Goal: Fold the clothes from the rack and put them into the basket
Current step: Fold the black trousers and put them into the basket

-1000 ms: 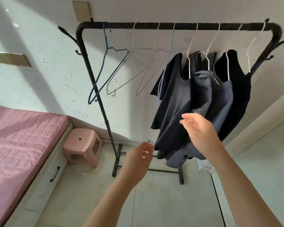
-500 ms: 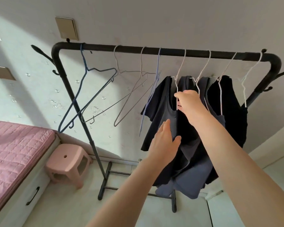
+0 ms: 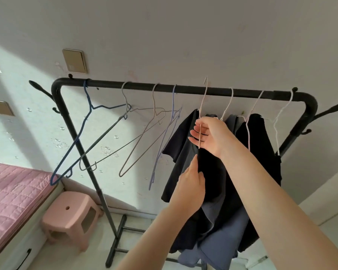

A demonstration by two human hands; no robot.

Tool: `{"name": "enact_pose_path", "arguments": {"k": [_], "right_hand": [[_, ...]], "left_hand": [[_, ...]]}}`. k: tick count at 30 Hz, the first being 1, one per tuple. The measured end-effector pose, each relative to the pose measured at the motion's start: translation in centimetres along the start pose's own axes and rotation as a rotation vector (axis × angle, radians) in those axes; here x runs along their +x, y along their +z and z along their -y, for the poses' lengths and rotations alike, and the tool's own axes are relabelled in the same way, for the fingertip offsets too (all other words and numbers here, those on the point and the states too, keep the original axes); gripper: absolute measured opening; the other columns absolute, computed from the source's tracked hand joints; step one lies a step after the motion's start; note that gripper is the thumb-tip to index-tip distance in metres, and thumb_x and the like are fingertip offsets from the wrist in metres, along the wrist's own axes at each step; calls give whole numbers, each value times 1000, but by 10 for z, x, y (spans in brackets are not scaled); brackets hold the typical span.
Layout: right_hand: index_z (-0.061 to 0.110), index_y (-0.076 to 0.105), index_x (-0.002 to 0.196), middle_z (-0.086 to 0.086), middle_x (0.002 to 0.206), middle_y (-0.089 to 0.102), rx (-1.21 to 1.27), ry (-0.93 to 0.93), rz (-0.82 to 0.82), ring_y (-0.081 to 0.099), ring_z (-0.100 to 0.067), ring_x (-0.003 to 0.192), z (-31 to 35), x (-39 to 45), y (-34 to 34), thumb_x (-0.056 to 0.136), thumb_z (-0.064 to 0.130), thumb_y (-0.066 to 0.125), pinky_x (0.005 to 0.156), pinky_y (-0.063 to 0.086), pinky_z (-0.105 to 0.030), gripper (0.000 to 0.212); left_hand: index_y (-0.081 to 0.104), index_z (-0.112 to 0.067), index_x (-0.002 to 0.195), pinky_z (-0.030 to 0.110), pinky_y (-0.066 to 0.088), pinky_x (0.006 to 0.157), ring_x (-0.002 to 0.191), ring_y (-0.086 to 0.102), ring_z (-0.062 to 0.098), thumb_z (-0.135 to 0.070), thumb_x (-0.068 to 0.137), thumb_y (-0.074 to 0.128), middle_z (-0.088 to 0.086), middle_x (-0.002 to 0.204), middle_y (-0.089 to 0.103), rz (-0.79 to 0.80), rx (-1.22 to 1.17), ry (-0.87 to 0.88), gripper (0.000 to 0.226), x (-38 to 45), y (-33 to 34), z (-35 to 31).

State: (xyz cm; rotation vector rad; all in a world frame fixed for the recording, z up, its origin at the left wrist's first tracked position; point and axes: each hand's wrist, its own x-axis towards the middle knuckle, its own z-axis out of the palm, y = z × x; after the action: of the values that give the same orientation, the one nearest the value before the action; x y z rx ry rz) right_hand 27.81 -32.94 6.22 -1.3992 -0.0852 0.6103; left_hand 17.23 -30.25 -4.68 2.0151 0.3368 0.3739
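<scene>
On the far left we have a pink quilted bed (image 3: 10, 193), and right of it one pink plastic stool (image 3: 70, 219) by the foot of the black metal clothes rack (image 3: 183, 90). Along its bar we count four bare wire hangers: one dark blue wire hanger (image 3: 82, 133), two grey ones and one pale lilac one.

Right of those hang the dark clothes, on four pale wire hangers. The nearest is a black short-sleeved shirt (image 3: 181, 145); beside it we make out a slate-blue garment (image 3: 230, 227) and another black top (image 3: 261, 152), but we cannot count the bunched layers for certain.

Our left hand (image 3: 191, 189) pinches the shirt's front below the collar. Our right hand (image 3: 209, 134) curls round the pale pink wire hanger (image 3: 203, 103), whose hook stands above the bar, off it as far as we can judge.

We judge the step to be taking the shirt off the rack. Next we need to slip the hanger out of the neck, then fold. The basket is not in view.
</scene>
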Motion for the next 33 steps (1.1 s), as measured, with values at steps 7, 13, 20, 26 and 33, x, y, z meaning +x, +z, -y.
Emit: {"name": "enact_pose_path", "arguments": {"k": [7,13,20,26,33], "right_hand": [[4,58,89,-8,75,55,58,-88,5,60,-22,73,28,-28,-3,91,7,55,72,58,-38,5],[12,48,68,-4,60,48,23,-68,15,51,-17,54,24,-68,-14,95,23,55,57,53,-29,29],[17,41,51,2,44,40,-332,-157,-126,37,-11,39,12,-114,-42,91,52,55,38,34,-19,54],[20,27,41,1,37,32,-787,-279,-322,38,-18,33,3,-140,-79,85,63,52,45,42,-27,67],[16,41,45,-5,39,52,-1161,-372,-514,55,-22,39,-2,-132,-93,87,66,44,54,54,-31,65]], "left_hand": [[54,-33,130,16,46,81,88,59,-5,-38,104,28,-17,100,66,-18,-215,93,37,-2,-9,-25],[58,-23,106,25,48,81,91,61,4,-39,102,38,-10,95,66,-40,-257,92,25,11,-2,-27],[40,-21,117,29,49,79,94,60,13,-31,92,57,-3,106,60,-109,-102,39,31,61,0,-49],[56,-12,94,40,53,72,82,61,26,-17,89,56,7,86,62,-156,112,76,7,85,-10,-53],[51,-16,84,43,58,65,69,62,25,-15,92,52,6,78,60,-30,141,133,8,60,-6,-60]]}}
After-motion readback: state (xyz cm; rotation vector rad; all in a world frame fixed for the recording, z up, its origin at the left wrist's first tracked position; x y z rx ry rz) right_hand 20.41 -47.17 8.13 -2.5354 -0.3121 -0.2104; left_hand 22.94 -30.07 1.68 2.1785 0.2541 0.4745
